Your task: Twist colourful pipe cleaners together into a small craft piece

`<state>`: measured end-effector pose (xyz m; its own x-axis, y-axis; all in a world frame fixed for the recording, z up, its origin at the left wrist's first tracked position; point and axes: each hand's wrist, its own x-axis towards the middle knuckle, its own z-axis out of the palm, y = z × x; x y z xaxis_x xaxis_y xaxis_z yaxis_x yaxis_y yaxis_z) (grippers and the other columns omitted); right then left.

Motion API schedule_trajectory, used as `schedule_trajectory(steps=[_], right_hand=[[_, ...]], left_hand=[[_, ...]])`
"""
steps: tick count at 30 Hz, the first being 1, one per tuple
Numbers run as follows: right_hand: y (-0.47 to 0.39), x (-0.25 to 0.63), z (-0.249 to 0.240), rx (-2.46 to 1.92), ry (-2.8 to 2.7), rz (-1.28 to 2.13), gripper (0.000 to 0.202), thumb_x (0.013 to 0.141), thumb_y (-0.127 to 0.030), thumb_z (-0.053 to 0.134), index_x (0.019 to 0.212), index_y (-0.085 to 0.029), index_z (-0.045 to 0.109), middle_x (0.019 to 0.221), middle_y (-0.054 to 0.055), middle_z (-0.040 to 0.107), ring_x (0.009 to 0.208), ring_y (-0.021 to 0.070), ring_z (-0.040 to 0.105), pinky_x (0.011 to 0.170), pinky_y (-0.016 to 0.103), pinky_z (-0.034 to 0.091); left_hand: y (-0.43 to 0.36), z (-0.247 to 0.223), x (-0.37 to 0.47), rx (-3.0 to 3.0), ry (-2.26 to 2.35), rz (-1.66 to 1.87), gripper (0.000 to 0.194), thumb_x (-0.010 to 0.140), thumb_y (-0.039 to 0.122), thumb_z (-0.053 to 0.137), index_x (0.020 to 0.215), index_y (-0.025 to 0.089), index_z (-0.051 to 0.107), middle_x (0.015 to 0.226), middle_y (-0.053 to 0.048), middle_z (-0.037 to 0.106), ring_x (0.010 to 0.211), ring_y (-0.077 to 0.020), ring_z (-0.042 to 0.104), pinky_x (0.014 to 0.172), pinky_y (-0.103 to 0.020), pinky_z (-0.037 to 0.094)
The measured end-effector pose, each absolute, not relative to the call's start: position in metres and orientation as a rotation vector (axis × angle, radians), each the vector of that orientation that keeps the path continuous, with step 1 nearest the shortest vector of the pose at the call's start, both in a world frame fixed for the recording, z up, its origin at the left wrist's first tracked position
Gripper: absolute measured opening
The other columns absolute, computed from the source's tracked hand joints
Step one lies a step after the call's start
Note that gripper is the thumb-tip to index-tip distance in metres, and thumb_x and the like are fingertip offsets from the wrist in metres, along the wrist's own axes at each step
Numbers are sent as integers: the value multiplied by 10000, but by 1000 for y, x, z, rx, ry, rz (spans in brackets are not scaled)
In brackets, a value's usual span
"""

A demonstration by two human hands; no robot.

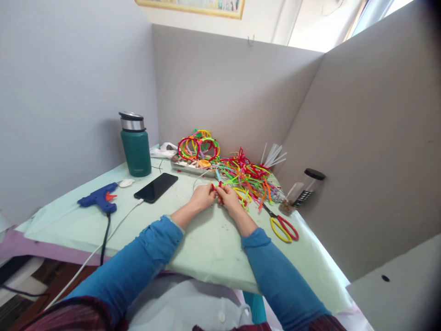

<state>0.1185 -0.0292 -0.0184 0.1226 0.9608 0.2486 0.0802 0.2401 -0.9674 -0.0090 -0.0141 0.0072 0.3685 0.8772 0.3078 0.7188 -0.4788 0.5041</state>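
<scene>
My left hand (202, 196) and my right hand (228, 197) meet over the middle of the table, fingers closed. Between their fingertips is a small red fuzzy piece (220, 184), with red showing at both hands. A light blue strip (218, 175) stands up just behind the fingertips. Right behind and beside my right hand spreads a heap of colourful pipe cleaners (246, 172). Scissors (283, 227) with one yellow and one red handle lie to the right of my right hand.
A metal tray (196, 170) with fuzzy rings (199, 147) stands at the back. On the left are a green bottle (135, 151), a black phone (156, 187) and a blue glue gun (100, 198) with cords. White sticks (274, 155) and a clear jar (303, 188) are at the right.
</scene>
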Motion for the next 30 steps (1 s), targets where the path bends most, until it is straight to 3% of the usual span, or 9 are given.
schedule_trajectory(steps=[11,30], right_hand=[[-29,118,-17,-1124,-1219,915,289,679,-447,605,696,-176,505,522,-38,524,388,60,402,362,191,292],[-31,117,-14,-1128,-1222,916,286,687,-446,603,696,-178,505,535,-31,541,388,58,405,361,188,295]], left_hand=[[-12,5,-9,2305,1348,781,234,833,211,396,848,143,619,612,-15,645,522,-106,571,588,-206,422],[-10,1,-10,2244,1285,819,285,854,240,350,848,143,618,544,0,605,451,-109,541,543,-216,407]])
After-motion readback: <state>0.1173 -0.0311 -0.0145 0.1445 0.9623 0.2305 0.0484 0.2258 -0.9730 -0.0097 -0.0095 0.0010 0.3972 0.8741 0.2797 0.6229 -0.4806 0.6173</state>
